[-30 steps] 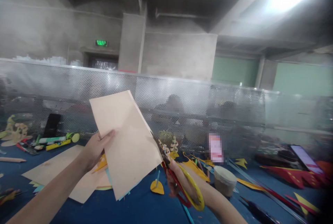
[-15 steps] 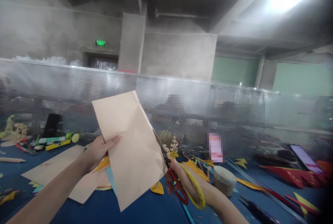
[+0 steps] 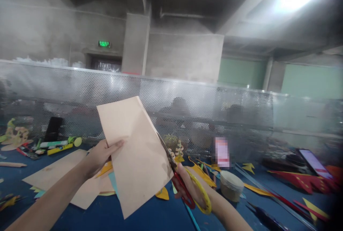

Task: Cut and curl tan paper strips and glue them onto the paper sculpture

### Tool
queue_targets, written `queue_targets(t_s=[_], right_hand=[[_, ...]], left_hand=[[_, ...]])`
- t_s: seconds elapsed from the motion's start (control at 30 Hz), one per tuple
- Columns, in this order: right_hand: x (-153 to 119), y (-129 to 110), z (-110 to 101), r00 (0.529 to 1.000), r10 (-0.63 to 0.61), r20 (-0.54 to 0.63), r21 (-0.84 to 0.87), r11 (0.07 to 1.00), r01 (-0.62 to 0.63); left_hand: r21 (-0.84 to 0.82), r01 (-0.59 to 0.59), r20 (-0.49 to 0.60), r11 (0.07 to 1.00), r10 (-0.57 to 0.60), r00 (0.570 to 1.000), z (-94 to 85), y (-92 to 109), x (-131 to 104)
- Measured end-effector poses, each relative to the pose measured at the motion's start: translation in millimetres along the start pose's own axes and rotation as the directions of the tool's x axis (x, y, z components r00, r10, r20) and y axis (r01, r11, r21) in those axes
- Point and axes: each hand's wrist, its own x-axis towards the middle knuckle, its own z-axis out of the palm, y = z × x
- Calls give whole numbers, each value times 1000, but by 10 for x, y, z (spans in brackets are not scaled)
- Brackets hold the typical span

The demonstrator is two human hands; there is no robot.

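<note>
A large cream sheet of paper (image 3: 139, 152) is held up at a tilt in the middle of the view. My left hand (image 3: 103, 156) pinches its left edge, thumb on the near face. My right hand (image 3: 187, 184) is closed around scissors (image 3: 199, 195) with one red and one yellow handle loop. The scissor blades lie along the sheet's right edge, pointing up and left; whether they part the paper cannot be made out.
Cream sheets (image 3: 61, 166) lie on the blue table (image 3: 93, 218) at left, near markers (image 3: 60, 148) and a dark phone (image 3: 53, 129). At right are a round tub (image 3: 232, 186), red paper (image 3: 294, 179) and another phone (image 3: 314, 163). A perforated metal screen (image 3: 112, 88) stands behind.
The top of the cream sheet has dipped slightly. My right hand and the scissors have shifted a little, and the scissor blades look a bit closer together.
</note>
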Motion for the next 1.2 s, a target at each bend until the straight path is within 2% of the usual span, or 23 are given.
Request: queue_targets(t_s=[0.3,0.6,0.77,0.93,1.1,1.2], right_hand=[[-45,-111,-10,1000,-14,-27,-43,999,12],[-4,-77,-9,999,13,-44,-56,998,-15],[-4,-28,-31,1000,-9,-19,-77,997,7],[-27,-45,-71,997,-54,52,-139,988,60],[-89,-143,-117,995,-76,59,-222,971,88],[-112,-149,-139,995,-75,62,-210,974,86]], left_hand=[[7,-9,-2,1000,9,1000,6,6,12],[3,18,-16,1000,-18,1000,4,8,-2],[21,10,-6,1000,-10,1000,5,-5,5],[86,36,-46,996,-32,998,27,-18,11],[128,46,18,991,-49,999,35,-17,-17],[114,62,58,992,-69,996,34,-16,-30]])
